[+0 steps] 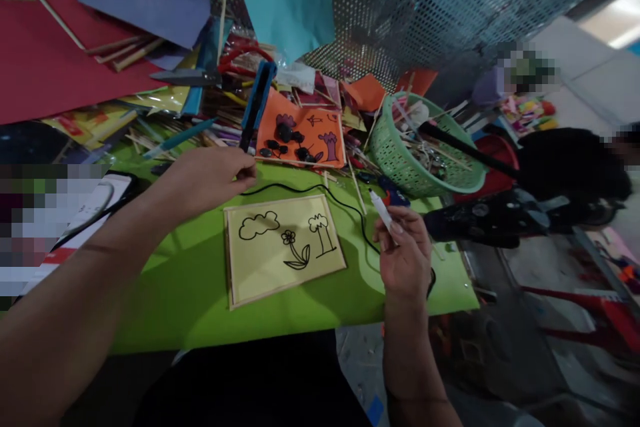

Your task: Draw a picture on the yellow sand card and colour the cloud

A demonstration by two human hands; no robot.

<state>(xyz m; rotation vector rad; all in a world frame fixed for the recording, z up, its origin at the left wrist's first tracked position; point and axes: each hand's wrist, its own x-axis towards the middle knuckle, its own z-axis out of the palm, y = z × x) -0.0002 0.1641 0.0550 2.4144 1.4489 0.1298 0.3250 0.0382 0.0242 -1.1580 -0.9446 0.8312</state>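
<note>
A yellow card edged with thin wooden sticks lies on the green table, with a cloud, a flower and a tree drawn in black. To its right, my right hand is closed around a white marker, whose dark tip points up and left. Beyond the card's upper left, my left hand has its fingers curled beside the lower end of a dark strap-like item with blue edges; whether it grips this is unclear. Just past that hand stands an orange card with purple drawings and black pieces.
A green basket of small items stands at the right back. Scissors, sticks and coloured sheets crowd the back. A black cord runs behind the card. A phone lies at the left. Another person's dark sleeve reaches in from the right.
</note>
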